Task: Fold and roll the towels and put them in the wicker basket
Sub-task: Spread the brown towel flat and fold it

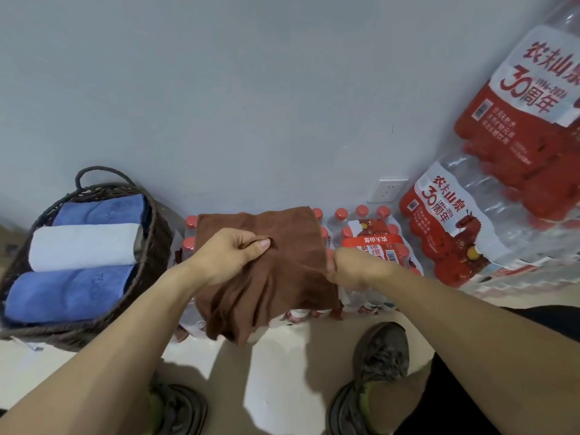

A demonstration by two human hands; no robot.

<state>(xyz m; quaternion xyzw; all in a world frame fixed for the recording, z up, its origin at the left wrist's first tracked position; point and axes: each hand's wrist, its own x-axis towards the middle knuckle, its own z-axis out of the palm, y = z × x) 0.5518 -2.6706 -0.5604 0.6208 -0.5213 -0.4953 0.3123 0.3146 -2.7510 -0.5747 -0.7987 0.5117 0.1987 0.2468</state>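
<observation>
Brown towel (270, 271) sat mid-frame, held up over water bottle packs (370, 243). Left hand (232, 252) pinched a fold on its top; right hand (337, 265) gripped its right edge. Wicker basket (157, 243) at left of frame held two blue rolled towels (69, 293) and one white rolled towel (84, 246).

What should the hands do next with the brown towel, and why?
Probably fold it flat. The brown towel hangs bunched and creased, gripped by the left hand and the right hand, not yet rolled. The basket already holds three neat rolls, so this one likely needs smoothing before rolling.
</observation>
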